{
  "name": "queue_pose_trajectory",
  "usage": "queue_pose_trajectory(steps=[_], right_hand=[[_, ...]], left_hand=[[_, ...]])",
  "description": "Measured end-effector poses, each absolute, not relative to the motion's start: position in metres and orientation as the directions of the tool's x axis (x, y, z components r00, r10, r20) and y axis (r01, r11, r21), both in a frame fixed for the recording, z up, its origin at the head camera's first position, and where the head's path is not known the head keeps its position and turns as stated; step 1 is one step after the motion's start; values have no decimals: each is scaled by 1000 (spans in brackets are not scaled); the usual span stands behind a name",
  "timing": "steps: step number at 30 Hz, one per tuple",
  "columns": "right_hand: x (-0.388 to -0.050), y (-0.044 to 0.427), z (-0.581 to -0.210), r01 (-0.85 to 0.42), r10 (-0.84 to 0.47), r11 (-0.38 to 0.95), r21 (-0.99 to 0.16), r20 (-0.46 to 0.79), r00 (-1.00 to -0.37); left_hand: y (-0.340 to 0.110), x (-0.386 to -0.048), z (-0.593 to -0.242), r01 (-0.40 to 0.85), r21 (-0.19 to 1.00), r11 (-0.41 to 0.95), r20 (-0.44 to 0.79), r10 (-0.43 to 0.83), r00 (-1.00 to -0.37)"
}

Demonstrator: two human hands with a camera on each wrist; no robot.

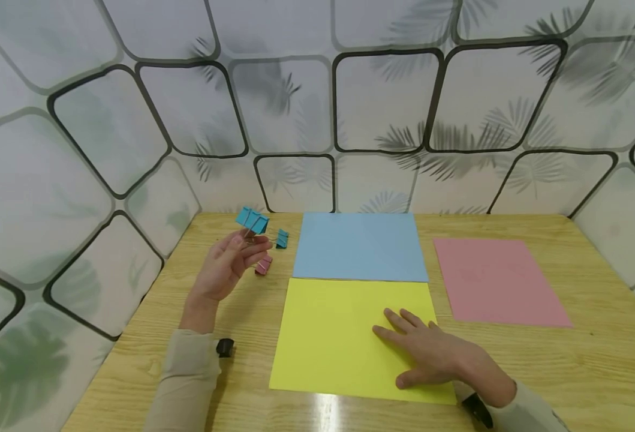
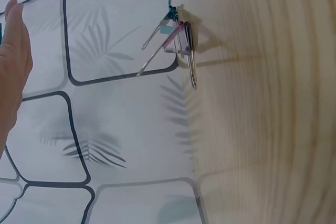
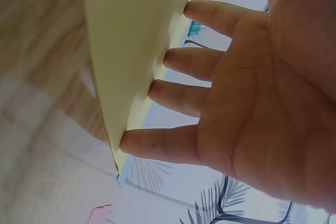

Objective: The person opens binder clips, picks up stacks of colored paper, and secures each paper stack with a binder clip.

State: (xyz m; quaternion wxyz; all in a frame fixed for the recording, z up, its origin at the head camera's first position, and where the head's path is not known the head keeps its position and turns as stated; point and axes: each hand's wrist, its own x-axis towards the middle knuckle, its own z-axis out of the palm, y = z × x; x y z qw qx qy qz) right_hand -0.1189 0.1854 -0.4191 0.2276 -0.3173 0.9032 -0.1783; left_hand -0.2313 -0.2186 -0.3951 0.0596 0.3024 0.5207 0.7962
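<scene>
My left hand (image 1: 221, 270) pinches a large blue binder clip (image 1: 252, 220) by its wire handles, raised above the table's left side. Just beyond the fingers lie a small teal binder clip (image 1: 282, 239) and a pink binder clip (image 1: 264, 265). In the left wrist view only the edge of that hand (image 2: 13, 72) shows, and the held clip is almost wholly cut off. My right hand (image 1: 433, 353) rests with spread fingers on a yellow sheet (image 1: 333, 336). The right wrist view has its fingertips touching the sheet.
Behind the yellow sheet lies a light blue sheet (image 1: 360, 246), the two edges meeting. To the right, a pink sheet (image 1: 500, 282) lies apart on the wooden table (image 1: 598, 372). A patterned wall covering (image 1: 382, 102) rises along the back and sides.
</scene>
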Motion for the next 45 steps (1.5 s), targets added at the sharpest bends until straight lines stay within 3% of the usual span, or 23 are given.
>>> queue_pose_trajectory(steps=[4,18,26,33,45], right_hand=[[-119,186,-419,-486,-653,734,-474,-298,-696],[-130,190,-418,-448,-617,736,-507,-230,-753],[-143,199,-420,-395,-528,762,-512,-138,-838],[-154,210,-424,-349,-422,829,-437,-79,-903],[-168,214,-426,-286,-364,872,-398,-136,-921]], left_hand=[[-215,-232,-396,240,854,-461,445,410,-796],[-209,-229,-397,259,904,-339,349,239,-906],[-209,-229,-400,296,892,-341,380,213,-900],[-210,-229,-399,285,902,-325,360,198,-912],[-212,-228,-396,272,935,-226,321,220,-921]])
